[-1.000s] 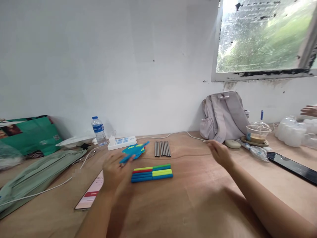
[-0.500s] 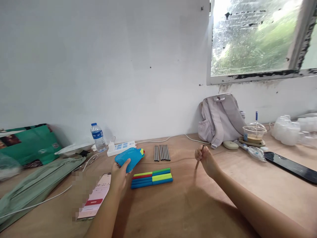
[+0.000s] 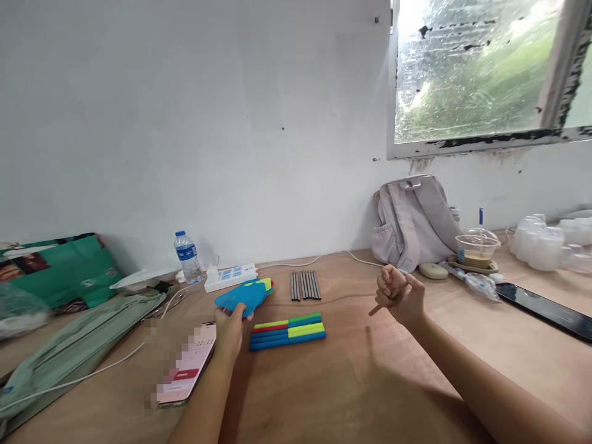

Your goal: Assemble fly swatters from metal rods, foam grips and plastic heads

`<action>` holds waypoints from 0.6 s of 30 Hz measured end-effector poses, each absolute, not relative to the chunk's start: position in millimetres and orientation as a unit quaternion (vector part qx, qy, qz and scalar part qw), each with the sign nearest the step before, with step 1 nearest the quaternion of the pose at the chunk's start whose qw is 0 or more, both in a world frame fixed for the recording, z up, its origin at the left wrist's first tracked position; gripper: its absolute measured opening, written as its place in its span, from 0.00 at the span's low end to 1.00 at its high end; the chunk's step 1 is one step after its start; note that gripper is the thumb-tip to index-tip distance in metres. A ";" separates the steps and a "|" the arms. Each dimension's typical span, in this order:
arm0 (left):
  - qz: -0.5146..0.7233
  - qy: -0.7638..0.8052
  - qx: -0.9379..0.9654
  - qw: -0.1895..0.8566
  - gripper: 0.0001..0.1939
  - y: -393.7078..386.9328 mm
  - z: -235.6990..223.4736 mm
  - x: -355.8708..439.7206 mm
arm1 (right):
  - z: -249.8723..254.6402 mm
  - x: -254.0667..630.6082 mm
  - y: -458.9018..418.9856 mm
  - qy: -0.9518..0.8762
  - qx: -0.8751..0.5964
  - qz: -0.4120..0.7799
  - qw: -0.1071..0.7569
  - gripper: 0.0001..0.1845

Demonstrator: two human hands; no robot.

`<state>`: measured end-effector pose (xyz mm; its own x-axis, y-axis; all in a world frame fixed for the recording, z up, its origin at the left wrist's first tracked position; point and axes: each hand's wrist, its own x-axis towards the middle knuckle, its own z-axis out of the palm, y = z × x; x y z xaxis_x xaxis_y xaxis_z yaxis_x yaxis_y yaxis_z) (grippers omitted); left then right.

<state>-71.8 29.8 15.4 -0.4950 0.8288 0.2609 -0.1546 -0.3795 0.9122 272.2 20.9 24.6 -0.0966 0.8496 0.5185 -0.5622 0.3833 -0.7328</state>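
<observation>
My left hand (image 3: 234,324) grips a stack of flat, perforated plastic pieces (image 3: 247,298) that look like fly-swatter heads, blue on top with yellow and red edges at the far end. My right hand (image 3: 400,295) is raised above the table, its fingers curled around a thin tube (image 3: 374,310); just one end sticks out below the fist. Between my hands lie blue, yellow, green and red tubes (image 3: 287,333) in two side-by-side groups. Behind them a row of thin grey metal tubes (image 3: 306,285) rests on the table.
A phone (image 3: 189,370) lies beside my left forearm. Along the wall stand a water bottle (image 3: 187,258), a white power strip (image 3: 230,277) and a grey backpack (image 3: 411,222). On the right are a drink cup (image 3: 476,246) and a black phone-like slab (image 3: 543,308). Green cloth (image 3: 87,351) covers the left side.
My right hand has moved slightly right and turned, tilting the tube and hiding its upper end. The stack in my left hand has tipped flatter. The view has shifted a little.
</observation>
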 end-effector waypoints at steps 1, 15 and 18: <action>0.741 0.444 0.376 0.336 0.12 30.3 14.9 -71.9 | 24.5 272.8 20.1 -0.508 -0.146 0.532 0.661 0.18; 0.739 0.456 0.304 0.393 0.18 42.7 4.2 -73.7 | 22.1 276.4 24.5 -0.476 -0.262 0.508 0.668 0.13; 0.738 0.464 0.292 0.394 0.18 45.5 1.3 -76.0 | 21.5 276.2 25.6 -0.478 -0.249 0.522 0.661 0.12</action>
<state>-76.0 45.5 1.3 -0.5195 0.8519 0.0653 -0.3093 -0.2588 0.9151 276.2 25.6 21.5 -0.0020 0.9283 0.3719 -0.4509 0.3311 -0.8289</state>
